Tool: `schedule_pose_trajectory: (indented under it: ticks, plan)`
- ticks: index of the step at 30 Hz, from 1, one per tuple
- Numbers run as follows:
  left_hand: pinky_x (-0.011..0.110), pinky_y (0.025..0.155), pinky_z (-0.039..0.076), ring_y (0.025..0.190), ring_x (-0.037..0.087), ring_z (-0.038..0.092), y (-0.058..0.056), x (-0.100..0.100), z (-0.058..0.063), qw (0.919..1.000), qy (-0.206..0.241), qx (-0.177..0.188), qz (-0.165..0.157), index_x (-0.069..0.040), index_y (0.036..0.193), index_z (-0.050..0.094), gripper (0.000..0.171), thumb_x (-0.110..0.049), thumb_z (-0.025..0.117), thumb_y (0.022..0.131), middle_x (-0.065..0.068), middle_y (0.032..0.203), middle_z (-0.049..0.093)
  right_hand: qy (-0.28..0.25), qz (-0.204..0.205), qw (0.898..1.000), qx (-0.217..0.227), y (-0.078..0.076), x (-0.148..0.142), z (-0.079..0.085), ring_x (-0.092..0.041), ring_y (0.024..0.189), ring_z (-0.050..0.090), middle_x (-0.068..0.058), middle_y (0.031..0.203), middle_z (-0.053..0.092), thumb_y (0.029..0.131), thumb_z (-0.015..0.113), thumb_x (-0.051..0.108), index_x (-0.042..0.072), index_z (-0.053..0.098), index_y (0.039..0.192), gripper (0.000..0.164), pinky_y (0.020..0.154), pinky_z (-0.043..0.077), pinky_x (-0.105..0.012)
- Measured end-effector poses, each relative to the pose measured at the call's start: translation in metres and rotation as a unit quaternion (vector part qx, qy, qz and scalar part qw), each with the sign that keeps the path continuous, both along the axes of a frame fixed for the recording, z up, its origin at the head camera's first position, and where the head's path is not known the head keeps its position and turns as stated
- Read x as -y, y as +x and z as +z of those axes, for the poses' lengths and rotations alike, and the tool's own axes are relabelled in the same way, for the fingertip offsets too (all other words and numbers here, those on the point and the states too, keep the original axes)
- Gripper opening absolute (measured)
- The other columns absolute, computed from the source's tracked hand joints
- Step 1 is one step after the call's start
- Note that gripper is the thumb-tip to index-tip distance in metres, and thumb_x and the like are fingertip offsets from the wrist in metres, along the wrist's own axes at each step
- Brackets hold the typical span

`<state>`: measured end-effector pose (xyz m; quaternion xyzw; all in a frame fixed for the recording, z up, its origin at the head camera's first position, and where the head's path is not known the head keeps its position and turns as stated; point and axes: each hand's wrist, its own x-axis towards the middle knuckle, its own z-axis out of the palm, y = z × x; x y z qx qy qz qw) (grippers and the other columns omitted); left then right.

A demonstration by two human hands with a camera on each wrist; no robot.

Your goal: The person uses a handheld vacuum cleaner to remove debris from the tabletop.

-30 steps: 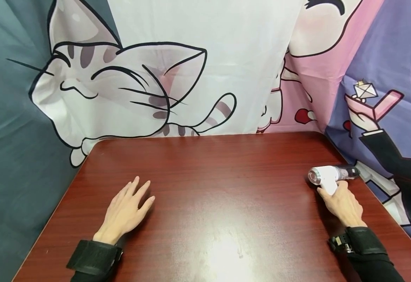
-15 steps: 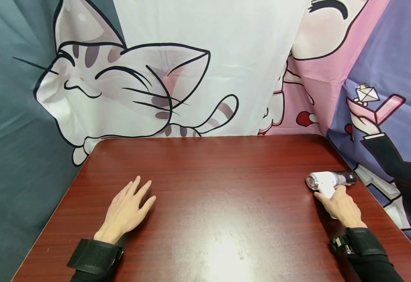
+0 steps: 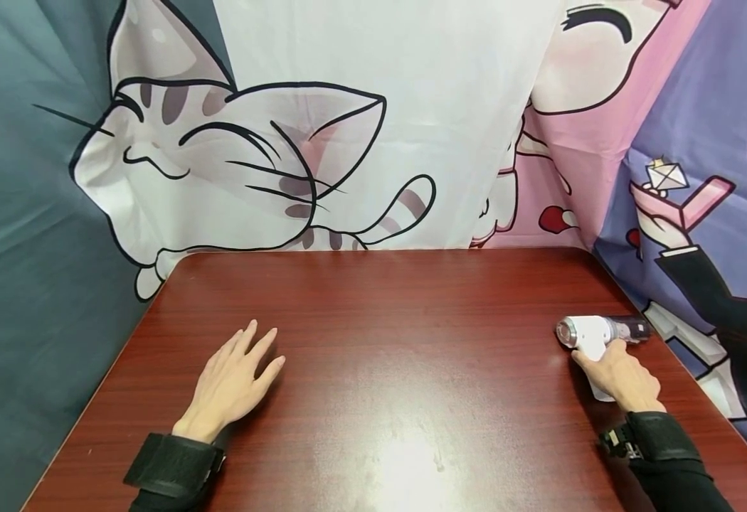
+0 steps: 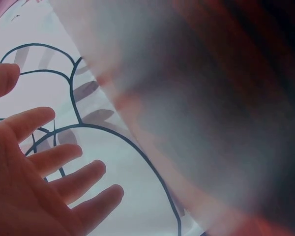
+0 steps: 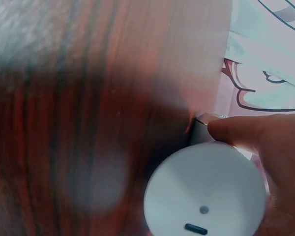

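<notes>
A white, gun-shaped handheld vacuum cleaner lies at the table's right side, its silver round end to the left and its dark see-through end to the right. My right hand holds it by the handle, thumb on the left side and forefinger up by the barrel. In the right wrist view the round white handle end with a small slot faces the camera, and the thumb lies along the handle; the other fingers are hidden. My left hand is palm down over the table's left part, fingers spread, holding nothing.
The reddish-brown wooden table fills the lower view, with a bright glare near its front. Cloth hangings with a printed cat and other cartoon figures stand behind it and along both sides. Both wrists wear black bands.
The vacuum cleaner has come down slightly toward the table, and more of its handle now shows below my right hand. The view has shifted a little. My left hand stays as it was.
</notes>
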<state>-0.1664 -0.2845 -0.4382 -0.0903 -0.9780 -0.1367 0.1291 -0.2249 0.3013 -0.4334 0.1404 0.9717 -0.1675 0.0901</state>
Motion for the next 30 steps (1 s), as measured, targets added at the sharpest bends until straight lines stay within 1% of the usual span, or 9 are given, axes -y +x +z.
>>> schedule_pose_trajectory:
  ticks: [6, 9, 12, 14, 17, 21, 24, 27, 30]
  plan:
    - [0.056, 0.094, 0.026, 0.125, 0.04, 0.029, -0.003, -0.004, -0.001, 1.0, 0.005, -0.003, -0.003, -0.012, 0.134, 0.046, 0.056, -0.048, 0.045, 0.091, 0.021, 0.14, 0.031, 0.006, 0.0, 1.0, -0.007, -0.001, -0.003, -0.001, -0.051, 0.08, 0.051, -0.041, 0.096, 0.047, 0.08, 0.048, 0.063, -0.018, 0.033, 0.109, 0.088, 0.056, 0.038, -0.055]
    - [0.056, 0.094, 0.025, 0.125, 0.04, 0.029, -0.005, -0.005, -0.001, 1.0, 0.004, -0.003, -0.004, -0.012, 0.134, 0.046, 0.056, -0.048, 0.045, 0.091, 0.021, 0.14, 0.032, 0.011, -0.001, 1.0, -0.012, -0.001, -0.005, -0.002, -0.051, 0.083, 0.051, -0.039, 0.101, 0.046, 0.079, 0.049, 0.065, -0.017, 0.035, 0.112, 0.089, 0.058, 0.038, -0.058]
    - [0.056, 0.094, 0.026, 0.125, 0.04, 0.03, -0.006, -0.005, 0.0, 1.0, 0.004, -0.007, -0.004, -0.012, 0.134, 0.047, 0.056, -0.048, 0.045, 0.091, 0.021, 0.139, 0.032, 0.013, -0.004, 1.0, -0.018, 0.0, -0.006, 0.0, -0.052, 0.085, 0.05, -0.039, 0.104, 0.045, 0.077, 0.048, 0.069, -0.013, 0.04, 0.112, 0.09, 0.057, 0.038, -0.058]
    - [0.056, 0.094, 0.026, 0.124, 0.04, 0.03, -0.006, -0.005, 0.0, 0.9999, 0.004, -0.009, -0.003, -0.012, 0.134, 0.047, 0.056, -0.048, 0.046, 0.091, 0.021, 0.139, 0.032, 0.015, -0.004, 0.999, -0.035, -0.001, -0.005, 0.003, -0.052, 0.084, 0.049, -0.038, 0.102, 0.044, 0.077, 0.046, 0.07, -0.013, 0.042, 0.11, 0.09, 0.054, 0.038, -0.057]
    - [0.057, 0.093, 0.026, 0.124, 0.041, 0.031, -0.006, -0.005, -0.001, 0.9999, 0.006, -0.009, 0.001, -0.013, 0.134, 0.046, 0.056, -0.048, 0.045, 0.091, 0.021, 0.139, 0.032, 0.016, 0.001, 0.996, -0.084, -0.004, -0.001, 0.01, -0.051, 0.086, 0.046, -0.036, 0.1, 0.041, 0.08, 0.044, 0.067, -0.012, 0.043, 0.111, 0.086, 0.051, 0.037, -0.054]
    - [0.057, 0.094, 0.025, 0.125, 0.041, 0.03, -0.009, -0.005, -0.003, 0.9999, 0.009, -0.002, 0.006, -0.013, 0.136, 0.044, 0.057, -0.049, 0.045, 0.091, 0.021, 0.14, 0.031, 0.016, 0.025, 0.985, -0.172, -0.009, 0.009, 0.014, -0.05, 0.093, 0.041, -0.035, 0.106, 0.038, 0.086, 0.045, 0.056, -0.012, 0.043, 0.114, 0.074, 0.056, 0.037, -0.057]
    - [0.058, 0.094, 0.024, 0.125, 0.041, 0.028, -0.012, -0.005, -0.005, 0.9999, 0.01, 0.006, 0.007, -0.014, 0.138, 0.041, 0.059, -0.05, 0.043, 0.091, 0.021, 0.141, 0.03, 0.008, 0.056, 0.969, -0.239, -0.013, 0.021, 0.013, -0.048, 0.099, 0.039, -0.032, 0.112, 0.041, 0.088, 0.049, 0.045, -0.01, 0.046, 0.115, 0.061, 0.064, 0.037, -0.06]
    - [0.058, 0.095, 0.023, 0.126, 0.04, 0.027, -0.016, -0.007, -0.006, 0.9998, 0.011, 0.014, 0.007, -0.014, 0.139, 0.039, 0.06, -0.051, 0.042, 0.091, 0.02, 0.142, 0.028, -0.005, 0.099, 0.954, -0.282, -0.018, 0.038, 0.011, -0.046, 0.106, 0.039, -0.028, 0.118, 0.043, 0.09, 0.051, 0.037, -0.007, 0.048, 0.117, 0.052, 0.076, 0.035, -0.06]
    - [0.057, 0.095, 0.023, 0.127, 0.04, 0.026, -0.021, -0.012, -0.007, 0.9998, 0.013, 0.013, 0.004, -0.014, 0.139, 0.039, 0.06, -0.051, 0.042, 0.091, 0.02, 0.142, 0.028, -0.022, 0.138, 0.945, -0.297, -0.024, 0.062, 0.007, -0.044, 0.113, 0.039, -0.026, 0.126, 0.042, 0.09, 0.051, 0.033, -0.004, 0.048, 0.122, 0.049, 0.088, 0.031, -0.057]
